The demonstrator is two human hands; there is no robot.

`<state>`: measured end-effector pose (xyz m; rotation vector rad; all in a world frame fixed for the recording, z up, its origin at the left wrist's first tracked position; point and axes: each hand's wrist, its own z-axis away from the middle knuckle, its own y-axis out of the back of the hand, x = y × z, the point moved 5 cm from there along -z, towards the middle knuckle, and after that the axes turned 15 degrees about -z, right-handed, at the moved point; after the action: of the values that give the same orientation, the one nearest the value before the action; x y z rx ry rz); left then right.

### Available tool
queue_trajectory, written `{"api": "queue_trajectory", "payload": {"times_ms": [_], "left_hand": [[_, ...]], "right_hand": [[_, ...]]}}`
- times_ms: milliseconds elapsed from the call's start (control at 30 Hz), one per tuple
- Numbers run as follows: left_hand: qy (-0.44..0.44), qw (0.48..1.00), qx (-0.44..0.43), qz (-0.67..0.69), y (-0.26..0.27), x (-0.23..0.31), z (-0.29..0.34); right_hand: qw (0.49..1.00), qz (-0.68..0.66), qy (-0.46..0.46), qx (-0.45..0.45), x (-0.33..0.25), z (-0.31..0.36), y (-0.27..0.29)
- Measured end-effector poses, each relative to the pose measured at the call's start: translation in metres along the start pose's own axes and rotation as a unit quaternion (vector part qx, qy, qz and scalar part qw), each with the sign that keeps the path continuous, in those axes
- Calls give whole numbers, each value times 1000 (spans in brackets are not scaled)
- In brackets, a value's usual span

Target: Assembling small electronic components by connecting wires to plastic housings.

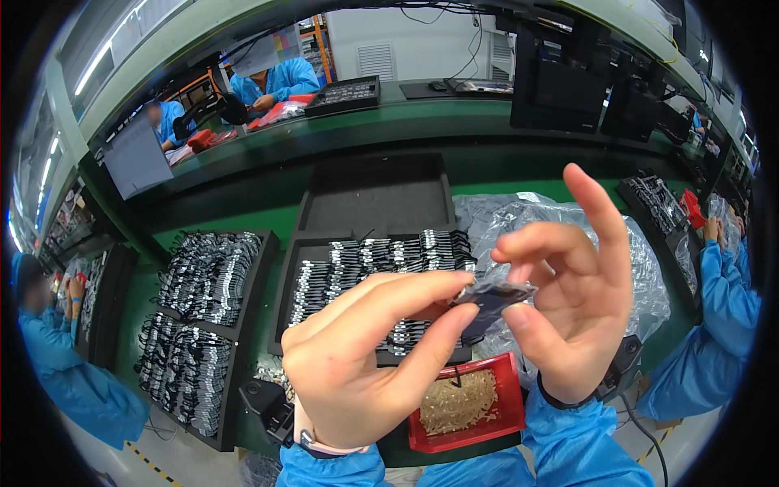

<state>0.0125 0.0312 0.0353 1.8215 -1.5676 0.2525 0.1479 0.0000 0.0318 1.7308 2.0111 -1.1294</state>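
Held up over the bench is a small, flat dark part (487, 310) with a silvery, crinkled upper edge; its exact kind cannot be made out. My left hand (365, 357) pinches its left side between thumb and forefinger. At its right edge my right hand (580, 300) has the thumb and a bent finger against it, while another finger points upward. Just below both hands stands a red bin (519, 406) full of small tan strips (462, 402). Behind my left hand, a black foam tray (284, 312) carries rows of small black-and-silver parts (349, 268).
More filled trays (235, 369) lie at the left. Crumpled clear plastic (649, 284) spreads at the right. Black devices (264, 410) flank my wrists. An upright foam lid (373, 195) stands behind the tray. Co-workers in blue (77, 390) sit at both sides and across.
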Motion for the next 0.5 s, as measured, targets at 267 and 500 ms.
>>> {"api": "queue_trajectory", "payload": {"times_ms": [267,500], "left_hand": [[28,991,57,121,-8,0,3],[25,992,15,126,-16,3,2]], "right_hand": [[992,5,50,-115,8,-3,8],[995,-52,34,-81,7,-1,8]]}}
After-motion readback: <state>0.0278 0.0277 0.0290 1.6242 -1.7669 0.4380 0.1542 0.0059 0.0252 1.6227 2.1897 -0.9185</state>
